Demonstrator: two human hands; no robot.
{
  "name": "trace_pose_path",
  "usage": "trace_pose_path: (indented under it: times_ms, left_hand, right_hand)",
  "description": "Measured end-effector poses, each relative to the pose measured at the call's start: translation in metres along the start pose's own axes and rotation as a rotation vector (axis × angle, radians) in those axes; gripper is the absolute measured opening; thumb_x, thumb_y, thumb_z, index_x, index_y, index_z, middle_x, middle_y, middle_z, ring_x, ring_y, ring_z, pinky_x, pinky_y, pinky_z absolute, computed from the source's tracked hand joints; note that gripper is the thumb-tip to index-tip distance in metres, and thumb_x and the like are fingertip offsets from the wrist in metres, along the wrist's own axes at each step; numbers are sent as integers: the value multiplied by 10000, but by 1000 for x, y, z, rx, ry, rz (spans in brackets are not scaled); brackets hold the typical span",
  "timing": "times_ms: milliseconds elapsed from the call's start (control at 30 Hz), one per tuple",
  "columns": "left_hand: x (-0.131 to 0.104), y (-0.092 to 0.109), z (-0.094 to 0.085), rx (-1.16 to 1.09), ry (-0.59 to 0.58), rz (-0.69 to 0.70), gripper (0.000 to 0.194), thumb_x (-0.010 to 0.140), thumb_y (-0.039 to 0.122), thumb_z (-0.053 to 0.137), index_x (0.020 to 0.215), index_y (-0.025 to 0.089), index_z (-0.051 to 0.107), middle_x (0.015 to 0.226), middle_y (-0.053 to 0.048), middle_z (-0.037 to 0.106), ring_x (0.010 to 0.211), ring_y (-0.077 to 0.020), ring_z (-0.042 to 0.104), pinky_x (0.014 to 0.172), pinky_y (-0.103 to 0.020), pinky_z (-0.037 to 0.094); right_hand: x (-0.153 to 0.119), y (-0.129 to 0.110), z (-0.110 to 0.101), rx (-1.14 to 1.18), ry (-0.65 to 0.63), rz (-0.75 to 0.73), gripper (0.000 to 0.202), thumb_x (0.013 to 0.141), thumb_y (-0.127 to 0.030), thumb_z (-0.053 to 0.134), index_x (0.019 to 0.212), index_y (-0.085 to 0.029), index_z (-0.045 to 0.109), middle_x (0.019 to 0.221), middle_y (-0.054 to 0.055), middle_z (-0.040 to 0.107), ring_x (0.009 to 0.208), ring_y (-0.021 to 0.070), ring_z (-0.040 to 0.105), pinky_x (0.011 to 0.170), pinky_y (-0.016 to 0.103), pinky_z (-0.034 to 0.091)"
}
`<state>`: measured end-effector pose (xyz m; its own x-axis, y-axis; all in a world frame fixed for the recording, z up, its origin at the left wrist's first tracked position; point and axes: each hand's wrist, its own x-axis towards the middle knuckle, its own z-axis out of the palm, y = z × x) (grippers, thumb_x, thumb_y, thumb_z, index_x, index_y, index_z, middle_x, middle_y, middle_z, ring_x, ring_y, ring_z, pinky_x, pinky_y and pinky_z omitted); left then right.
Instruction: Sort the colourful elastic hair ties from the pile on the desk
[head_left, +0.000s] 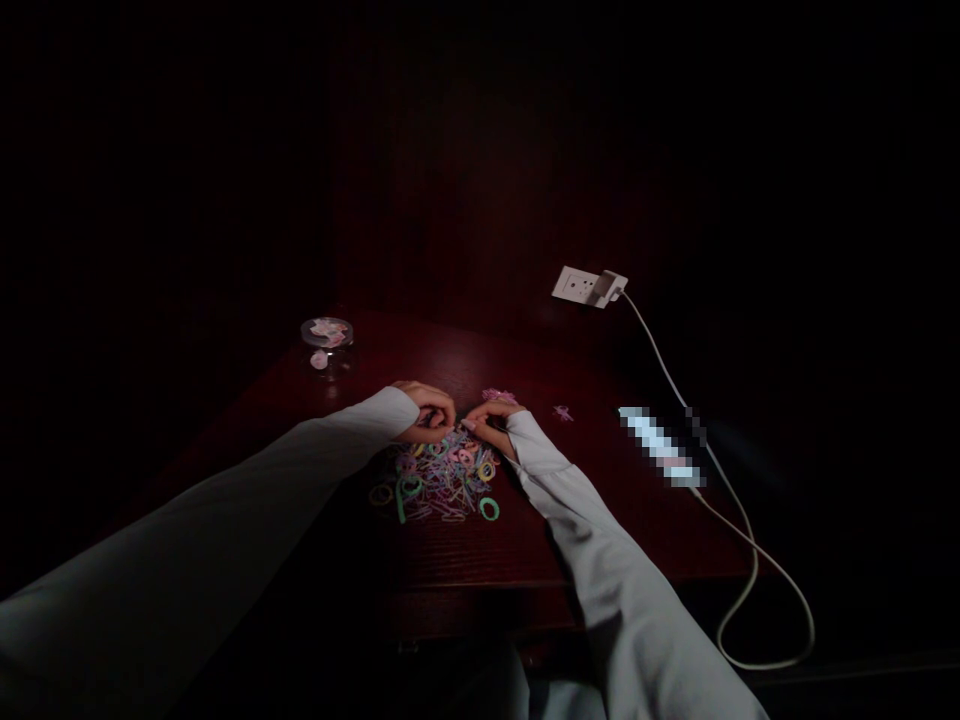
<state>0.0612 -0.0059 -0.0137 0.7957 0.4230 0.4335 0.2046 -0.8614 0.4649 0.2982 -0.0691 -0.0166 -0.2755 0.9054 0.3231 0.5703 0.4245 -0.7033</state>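
A heap of small multicoloured hair ties [446, 485] lies on the dark red table in front of me. My left hand [429, 408] is over the heap's far edge, its fingers curled and closed. Close beside it, my right hand [493, 420] has thumb and fingertips pinched together. The fingertips of both hands nearly meet; whatever is between them is too small and dark to tell. A green ring-shaped hair tie [489, 509] lies at the heap's near right. Behind my right hand is a little pile of pink hair ties [498, 396].
A few pinkish-purple bands [562, 412] lie to the right. A clear lidded jar [327, 345] stands at the far left. A phone with a blurred screen [660, 448] lies right, its white cable [742, 520] running to a plug in the wall socket [577, 285].
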Motion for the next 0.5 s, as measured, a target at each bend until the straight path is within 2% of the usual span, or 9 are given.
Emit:
trace_pose_path:
  times_ms: [267,367,500]
  left_hand:
    - [2,-2,3,21,-6,-40,221,916,382,644,975,220,782,756,33,678,619,-103,511,655,-216,385]
    - [2,-4,5,19,-2,-22,238,943,386,628,955,216,794,760,20,682,622,-105,516,655,-217,391]
    - [3,-6,7,10,7,-3,262,960,395,620,926,211,804,765,5,692,637,-111,528,653,-220,390]
  right_hand:
    - [0,-4,0,66,-6,18,529,861,-718,731,844,-192,788,783,37,683,721,170,586,716,322,493]
    - [-1,-7,0,83,-3,17,524,841,-718,751,830,-195,785,785,33,684,728,167,582,726,320,494]
    - [-1,-7,-1,90,-20,65,499,820,-703,777,828,-204,779,746,16,671,669,154,560,660,295,471]
